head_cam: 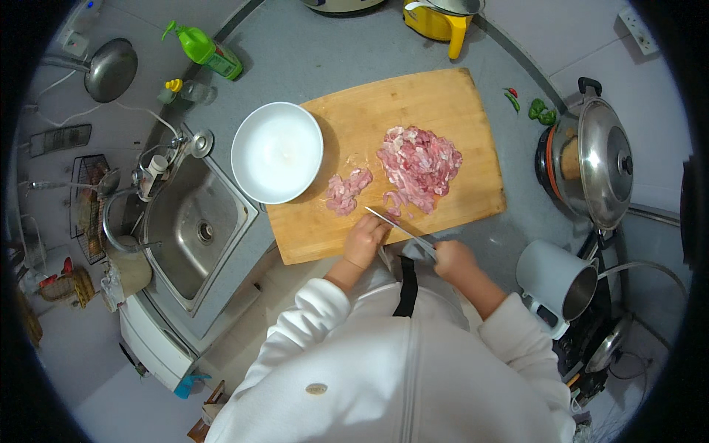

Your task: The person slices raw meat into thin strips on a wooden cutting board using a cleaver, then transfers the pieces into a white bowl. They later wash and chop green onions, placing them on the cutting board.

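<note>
A wooden cutting board (354,124) lies before me, with a large heap of sliced raw meat (421,166) at its right centre and a smaller pile of meat slices (348,191) left of that. My right hand (454,259) grips the handle of a kitchen knife (407,233), whose blade points up and left over the board's near edge. Close to the blade, my left hand (365,238) has bent fingers resting at that edge, beside small meat bits; whether it pinches a piece is hidden. A white bowl (277,152) overlaps the board's left end.
To the left is a steel sink (185,221) with a faucet (113,224). Green soap bottle (205,50) stands at the back left, a yellow-handled container (437,25) at the back. On the right are chillies (512,99), a lidded pot (604,163) and a grey pitcher (554,279).
</note>
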`<state>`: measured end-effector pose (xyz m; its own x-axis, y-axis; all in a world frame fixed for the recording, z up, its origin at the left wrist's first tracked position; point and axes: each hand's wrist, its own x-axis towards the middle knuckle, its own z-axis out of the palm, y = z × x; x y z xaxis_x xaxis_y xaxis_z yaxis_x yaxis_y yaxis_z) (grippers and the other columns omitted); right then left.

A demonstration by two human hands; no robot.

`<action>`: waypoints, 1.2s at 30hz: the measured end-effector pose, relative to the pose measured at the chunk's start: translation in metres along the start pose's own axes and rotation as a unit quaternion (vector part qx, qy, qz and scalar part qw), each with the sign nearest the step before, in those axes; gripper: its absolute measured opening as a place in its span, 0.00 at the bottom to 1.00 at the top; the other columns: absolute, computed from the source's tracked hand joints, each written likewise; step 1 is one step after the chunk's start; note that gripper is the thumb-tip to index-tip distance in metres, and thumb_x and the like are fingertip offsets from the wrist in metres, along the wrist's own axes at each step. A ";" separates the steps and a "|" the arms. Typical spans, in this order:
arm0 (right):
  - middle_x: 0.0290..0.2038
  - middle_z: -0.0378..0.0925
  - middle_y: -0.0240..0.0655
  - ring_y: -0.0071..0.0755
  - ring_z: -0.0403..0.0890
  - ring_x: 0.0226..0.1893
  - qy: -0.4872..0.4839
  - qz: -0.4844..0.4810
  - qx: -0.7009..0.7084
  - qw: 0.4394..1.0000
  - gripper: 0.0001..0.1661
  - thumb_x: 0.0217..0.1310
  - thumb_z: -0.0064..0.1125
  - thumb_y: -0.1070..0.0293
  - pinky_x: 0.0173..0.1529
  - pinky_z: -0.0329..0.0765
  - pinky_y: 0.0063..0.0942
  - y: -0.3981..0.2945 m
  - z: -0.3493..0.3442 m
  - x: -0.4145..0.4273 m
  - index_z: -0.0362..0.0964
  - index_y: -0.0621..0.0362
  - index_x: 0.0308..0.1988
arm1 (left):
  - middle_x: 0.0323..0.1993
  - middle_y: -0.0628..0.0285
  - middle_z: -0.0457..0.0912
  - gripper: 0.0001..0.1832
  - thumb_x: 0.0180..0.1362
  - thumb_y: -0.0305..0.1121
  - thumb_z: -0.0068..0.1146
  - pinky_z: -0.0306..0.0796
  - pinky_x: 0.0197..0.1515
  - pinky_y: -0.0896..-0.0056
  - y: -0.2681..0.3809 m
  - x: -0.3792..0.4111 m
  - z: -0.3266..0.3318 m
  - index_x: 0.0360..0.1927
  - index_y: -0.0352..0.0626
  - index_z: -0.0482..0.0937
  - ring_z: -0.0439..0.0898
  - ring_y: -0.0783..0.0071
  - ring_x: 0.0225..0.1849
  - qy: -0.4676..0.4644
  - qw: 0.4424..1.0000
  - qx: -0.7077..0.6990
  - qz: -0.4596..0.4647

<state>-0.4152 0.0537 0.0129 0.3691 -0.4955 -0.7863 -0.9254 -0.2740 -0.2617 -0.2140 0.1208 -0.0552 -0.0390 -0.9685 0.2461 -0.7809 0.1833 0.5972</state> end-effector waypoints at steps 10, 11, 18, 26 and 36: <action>0.35 0.77 0.47 0.49 0.78 0.37 0.047 -0.026 -0.031 0.998 0.14 0.45 0.52 0.71 0.42 0.75 0.40 -0.027 -0.009 0.004 0.75 0.59 0.36 | 0.32 0.63 0.76 0.10 0.42 0.26 0.56 0.71 0.37 0.67 0.002 -0.004 0.002 0.32 0.42 0.79 0.75 0.64 0.37 0.011 1.000 0.022 0.012; 0.35 0.77 0.47 0.49 0.79 0.37 0.051 -0.014 -0.025 0.998 0.14 0.44 0.52 0.71 0.42 0.75 0.40 -0.020 -0.010 -0.001 0.75 0.59 0.36 | 0.33 0.63 0.76 0.10 0.42 0.27 0.56 0.71 0.37 0.67 0.002 -0.003 0.001 0.32 0.43 0.79 0.75 0.64 0.37 0.003 1.000 0.028 0.013; 0.36 0.77 0.46 0.48 0.78 0.37 0.054 -0.006 0.002 0.998 0.14 0.48 0.52 0.69 0.42 0.74 0.40 0.003 -0.021 -0.024 0.75 0.56 0.38 | 0.38 0.60 0.76 0.11 0.44 0.26 0.56 0.70 0.41 0.66 0.012 -0.015 -0.019 0.35 0.42 0.78 0.74 0.61 0.40 0.018 0.999 -0.048 -0.015; 0.32 0.77 0.48 0.51 0.78 0.36 0.011 -0.019 -0.006 1.000 0.13 0.50 0.53 0.66 0.41 0.74 0.41 -0.002 -0.005 -0.023 0.76 0.58 0.37 | 0.36 0.60 0.75 0.10 0.44 0.27 0.59 0.68 0.42 0.64 -0.014 -0.012 -0.053 0.33 0.43 0.78 0.73 0.59 0.40 0.107 0.986 0.052 -0.119; 0.30 0.76 0.52 0.54 0.77 0.35 0.131 0.034 -0.005 0.991 0.13 0.51 0.55 0.63 0.41 0.73 0.45 0.025 -0.024 0.000 0.75 0.62 0.33 | 0.32 0.62 0.74 0.12 0.40 0.32 0.63 0.64 0.39 0.63 -0.026 0.052 -0.044 0.32 0.46 0.79 0.71 0.62 0.39 0.082 0.971 0.124 -0.186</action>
<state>-0.4364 0.0272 0.0199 0.3165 -0.7095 -0.6296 -0.9486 -0.2405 -0.2059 -0.1688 0.0729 -0.0245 0.3589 -0.9160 0.1792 -0.8491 -0.2407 0.4703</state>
